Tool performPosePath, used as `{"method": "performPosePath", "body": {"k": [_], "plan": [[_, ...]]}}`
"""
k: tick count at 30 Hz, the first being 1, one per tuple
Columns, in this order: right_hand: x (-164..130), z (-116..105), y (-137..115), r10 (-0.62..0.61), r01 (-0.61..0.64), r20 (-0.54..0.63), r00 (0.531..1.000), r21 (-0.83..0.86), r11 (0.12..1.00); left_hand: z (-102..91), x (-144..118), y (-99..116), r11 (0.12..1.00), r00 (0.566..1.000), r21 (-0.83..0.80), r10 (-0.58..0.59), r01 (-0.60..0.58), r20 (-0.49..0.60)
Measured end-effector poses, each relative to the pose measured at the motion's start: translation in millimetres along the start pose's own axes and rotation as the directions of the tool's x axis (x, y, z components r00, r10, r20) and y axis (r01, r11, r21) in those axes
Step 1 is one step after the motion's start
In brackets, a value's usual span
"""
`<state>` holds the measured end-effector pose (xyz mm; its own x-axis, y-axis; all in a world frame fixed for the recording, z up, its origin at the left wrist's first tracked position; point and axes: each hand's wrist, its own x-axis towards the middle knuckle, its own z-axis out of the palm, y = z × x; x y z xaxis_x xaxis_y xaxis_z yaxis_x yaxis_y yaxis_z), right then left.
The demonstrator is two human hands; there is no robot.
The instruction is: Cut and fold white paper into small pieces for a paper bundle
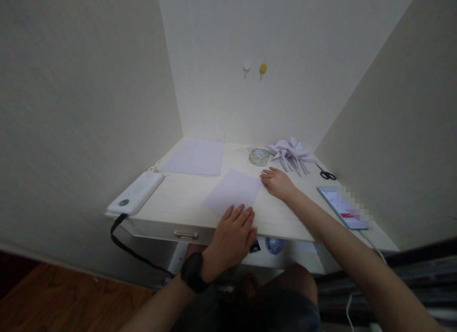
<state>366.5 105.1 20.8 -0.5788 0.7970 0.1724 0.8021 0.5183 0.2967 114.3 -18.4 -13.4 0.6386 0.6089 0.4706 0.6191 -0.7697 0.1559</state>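
Desk (278,218) fills frame centre. Loose paper sheet (233,191) lies mid-frame, long axis running lower left to upper right. Left hand (232,237) flat, fingers spread on its near edge; right hand (278,183) flat, touching its far right corner. Neither grips.

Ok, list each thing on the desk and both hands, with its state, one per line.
Left hand: flat, fingers on the sheet's near edge.
Right hand: flat, at the sheet's far right corner.
Single sheet: flat, unfolded.
Paper stack: lying flat.
Folded papers: piled.
Scissors: lying flat.
Phone: screen lit.
Drawer: shut.
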Motion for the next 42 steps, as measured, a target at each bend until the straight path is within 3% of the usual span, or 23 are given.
{"method": "performPosePath", "body": {"k": [4,8,12,14,17,21,26,34,42], "plan": [[0,-5,0,0.019,-0.018,0.041,0.999,-0.018,1.000,-19.5,8,-2,0.999,0.997,-0.050,0.004,-0.001,0.075],[-3,-8,-8,0.104,-0.103,0.023,0.994,-0.037,0.994,-37.3,42,-24,0.993,0.996,-0.098,0.073,-0.068,0.055],[-6,-12,-16,0.272,-0.277,-0.062,0.960,-0.079,0.958,-23.4,92,-61,0.975,0.972,-0.112,0.206,-0.193,0.115],[-6,-14,-19,0.282,-0.289,-0.077,0.956,-0.108,0.951,-8.3,111,-78,0.974,0.963,-0.103,0.215,-0.199,0.165],[-5,-15,-20,0.203,-0.207,-0.046,0.978,-0.118,0.971,11.7,123,-95,0.984,0.954,-0.099,0.166,-0.145,0.250],[-2,-17,-16,0.096,-0.095,0.008,0.995,-0.084,0.992,22.1,121,-100,0.989,0.954,-0.096,0.133,-0.111,0.268],[-7,-22,-20,0.000,0.002,0.024,1.000,-0.069,0.998,22.1,117,-99,0.988,0.954,-0.063,0.151,-0.140,0.260],[-21,-36,-50,-0.181,0.181,0.008,0.984,-0.058,0.982,27.6,116,-99,0.975,0.953,-0.013,0.218,-0.220,0.211],[-35,-41,-85,-0.334,0.332,-0.149,0.931,-0.043,0.942,14.1,119,-89,0.973,0.933,0.056,0.198,-0.225,0.300]]}}
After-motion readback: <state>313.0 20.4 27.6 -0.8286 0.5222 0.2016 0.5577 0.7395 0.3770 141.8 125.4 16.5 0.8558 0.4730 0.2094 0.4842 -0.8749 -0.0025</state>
